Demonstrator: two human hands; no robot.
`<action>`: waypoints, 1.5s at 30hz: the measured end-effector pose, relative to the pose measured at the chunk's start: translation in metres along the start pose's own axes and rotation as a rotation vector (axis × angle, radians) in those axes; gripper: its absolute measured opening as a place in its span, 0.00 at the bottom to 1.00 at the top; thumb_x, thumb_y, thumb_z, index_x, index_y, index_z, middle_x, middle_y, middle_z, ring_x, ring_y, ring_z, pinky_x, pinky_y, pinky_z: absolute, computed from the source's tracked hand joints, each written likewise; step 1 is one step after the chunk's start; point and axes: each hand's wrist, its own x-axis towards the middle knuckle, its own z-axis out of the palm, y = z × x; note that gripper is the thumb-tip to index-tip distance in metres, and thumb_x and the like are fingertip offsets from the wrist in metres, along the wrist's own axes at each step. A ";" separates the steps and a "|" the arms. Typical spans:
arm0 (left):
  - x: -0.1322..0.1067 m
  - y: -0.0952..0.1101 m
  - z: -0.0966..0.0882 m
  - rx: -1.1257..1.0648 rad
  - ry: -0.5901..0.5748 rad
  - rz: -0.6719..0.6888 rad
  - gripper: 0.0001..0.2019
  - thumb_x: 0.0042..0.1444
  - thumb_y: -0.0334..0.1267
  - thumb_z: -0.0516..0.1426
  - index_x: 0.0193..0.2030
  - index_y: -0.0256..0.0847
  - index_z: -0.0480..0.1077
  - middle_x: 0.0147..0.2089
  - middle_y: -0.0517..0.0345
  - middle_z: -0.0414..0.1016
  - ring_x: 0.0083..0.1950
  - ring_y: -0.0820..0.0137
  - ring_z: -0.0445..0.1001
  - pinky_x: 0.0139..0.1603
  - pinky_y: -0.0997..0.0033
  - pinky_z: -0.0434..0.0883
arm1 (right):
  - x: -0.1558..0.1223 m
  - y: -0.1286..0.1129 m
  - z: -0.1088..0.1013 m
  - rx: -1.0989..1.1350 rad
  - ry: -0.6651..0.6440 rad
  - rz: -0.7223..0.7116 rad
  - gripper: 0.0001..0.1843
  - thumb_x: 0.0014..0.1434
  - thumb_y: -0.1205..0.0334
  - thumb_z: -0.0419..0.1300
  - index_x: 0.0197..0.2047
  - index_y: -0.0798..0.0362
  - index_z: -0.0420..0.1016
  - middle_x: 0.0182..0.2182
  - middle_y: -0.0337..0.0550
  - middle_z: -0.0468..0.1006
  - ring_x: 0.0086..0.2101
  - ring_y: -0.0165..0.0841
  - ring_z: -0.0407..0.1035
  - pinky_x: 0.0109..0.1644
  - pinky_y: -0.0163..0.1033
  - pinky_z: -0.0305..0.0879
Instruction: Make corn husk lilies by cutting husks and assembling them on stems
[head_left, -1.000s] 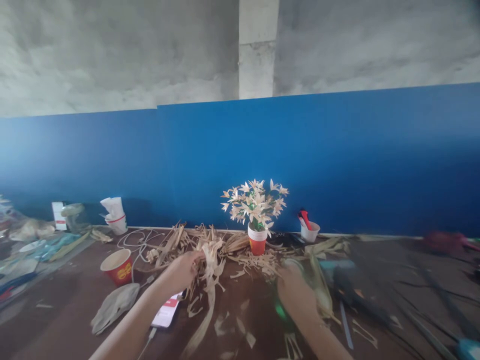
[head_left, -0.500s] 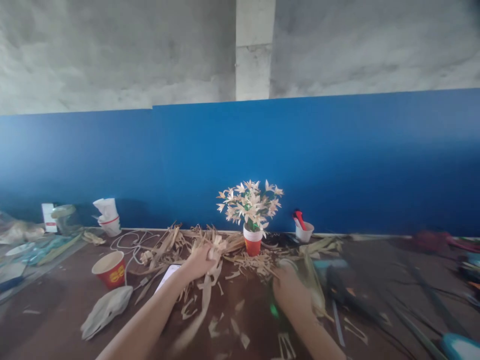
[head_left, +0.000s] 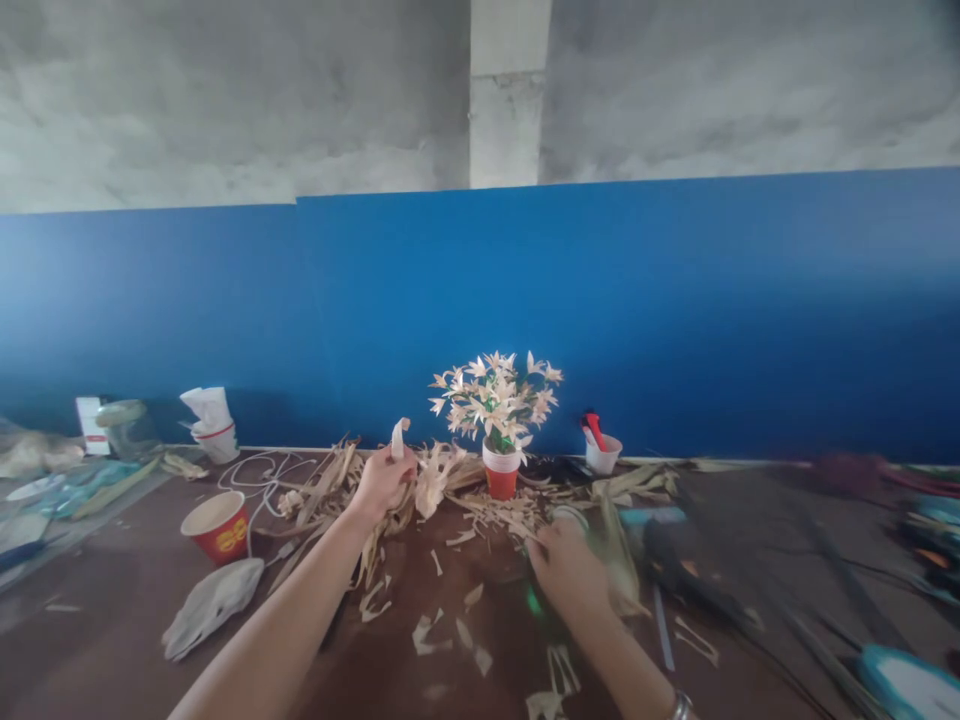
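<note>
Plainly, left hand (head_left: pixel 382 482) grip pinches dry husk strips (head_left: pixel 399 437); right hand (head_left: pixel 568 567) grip too blurred to tell.

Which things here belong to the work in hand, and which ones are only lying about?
In hand: left hand gripping dried husk strips; husk pile; right hand on a blurred green-lit thing.
Lying about: red paper cup, grey cloth, white cable, flower pot, white cup.

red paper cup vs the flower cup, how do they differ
The red paper cup shows nothing inside; the flower cup holds pale flowers. The red paper cup bears yellow print; the flower cup has a white top band. Both are reddish cups.
</note>
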 end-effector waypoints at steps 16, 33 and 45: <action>-0.014 0.000 0.004 0.140 -0.126 -0.022 0.16 0.42 0.50 0.58 0.21 0.38 0.67 0.19 0.62 0.66 0.22 0.73 0.65 0.25 0.74 0.60 | 0.002 0.009 -0.008 -0.113 -0.013 0.017 0.11 0.57 0.63 0.54 0.39 0.55 0.76 0.43 0.53 0.72 0.46 0.43 0.64 0.42 0.40 0.61; -0.104 0.038 -0.007 0.858 -0.527 0.276 0.11 0.52 0.33 0.51 0.38 0.45 0.73 0.40 0.57 0.76 0.40 0.66 0.73 0.41 0.71 0.66 | 0.003 0.005 -0.022 0.038 -0.061 -0.074 0.13 0.59 0.57 0.54 0.38 0.53 0.77 0.41 0.47 0.75 0.46 0.41 0.64 0.47 0.41 0.58; -0.124 -0.003 0.015 1.103 -0.820 0.267 0.09 0.47 0.31 0.52 0.30 0.44 0.74 0.34 0.52 0.78 0.36 0.62 0.75 0.36 0.69 0.65 | -0.005 0.003 -0.040 -0.090 -0.174 0.038 0.14 0.51 0.63 0.58 0.41 0.57 0.76 0.47 0.55 0.72 0.47 0.47 0.66 0.44 0.43 0.60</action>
